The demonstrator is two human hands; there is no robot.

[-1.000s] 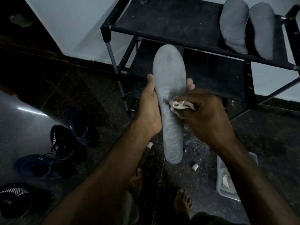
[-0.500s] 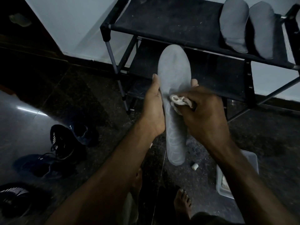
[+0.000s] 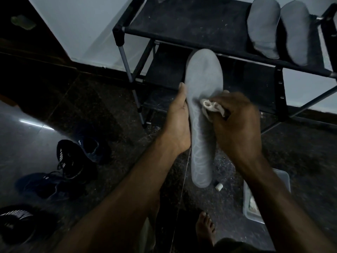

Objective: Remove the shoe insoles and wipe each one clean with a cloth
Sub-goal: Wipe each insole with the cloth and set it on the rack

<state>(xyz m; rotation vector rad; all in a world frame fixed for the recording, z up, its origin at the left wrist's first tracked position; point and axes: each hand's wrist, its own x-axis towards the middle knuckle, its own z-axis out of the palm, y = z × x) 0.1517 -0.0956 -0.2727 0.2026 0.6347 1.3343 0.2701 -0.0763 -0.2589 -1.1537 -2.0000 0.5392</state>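
Wiping the grey insole [image 3: 201, 114] at centre frame with a bunched cloth [image 3: 212, 106] — best keeping long, firm strokes from toe to heel while bracing the back. Left hand [image 3: 179, 123] cupping the insole's left edge, fingers wrapping behind it; right hand [image 3: 237, 125] arching over from the right, fingers clenching the cloth against its middle.

2 insoles [image 3: 277, 30] on rack [image 3: 191, 21], shoes [image 3: 73, 161] left
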